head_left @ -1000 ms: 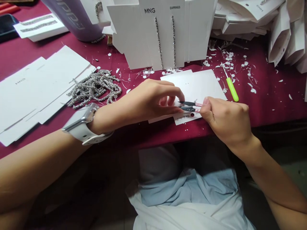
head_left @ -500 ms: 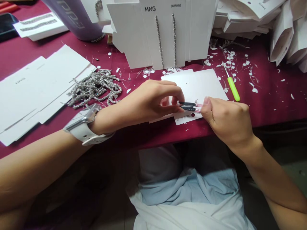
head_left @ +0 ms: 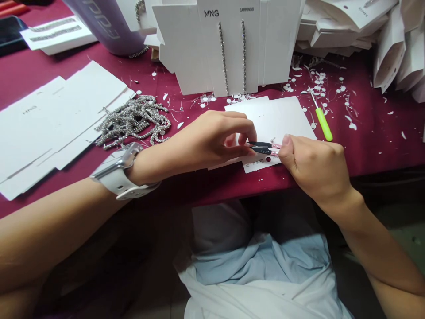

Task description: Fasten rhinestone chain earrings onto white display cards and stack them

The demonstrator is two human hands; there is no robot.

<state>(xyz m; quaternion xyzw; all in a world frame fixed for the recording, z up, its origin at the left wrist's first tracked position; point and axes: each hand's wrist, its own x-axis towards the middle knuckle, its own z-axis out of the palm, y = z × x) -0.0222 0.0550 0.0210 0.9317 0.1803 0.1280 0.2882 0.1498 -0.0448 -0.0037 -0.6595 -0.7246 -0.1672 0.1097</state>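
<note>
My right hand point(head_left: 315, 170) is closed around the pink handles of small thread snips point(head_left: 264, 147), whose dark blades point left. Right at the blade tips, the fingers of my left hand point(head_left: 215, 139) are pinched together; whatever they hold is hidden or too small to make out. Under both hands lies a flat white card point(head_left: 282, 117) with tiny holes and a dark round spot near its lower edge. A tangled heap of silvery bead chains point(head_left: 136, 119) rests beside my left wrist, which wears a white-strapped watch point(head_left: 116, 170).
An upright white card point(head_left: 186, 48) displays two chain earrings. Blank cards point(head_left: 66, 115) lie left; folded cards point(head_left: 332, 26) are piled back right. A green-handled awl point(head_left: 323, 124) lies among white scraps. A purple tumbler point(head_left: 106, 31) and a phone point(head_left: 11, 35) stand at back left.
The whole view has shifted very slightly. Both hands and the snips keep nearly the same position over the card.
</note>
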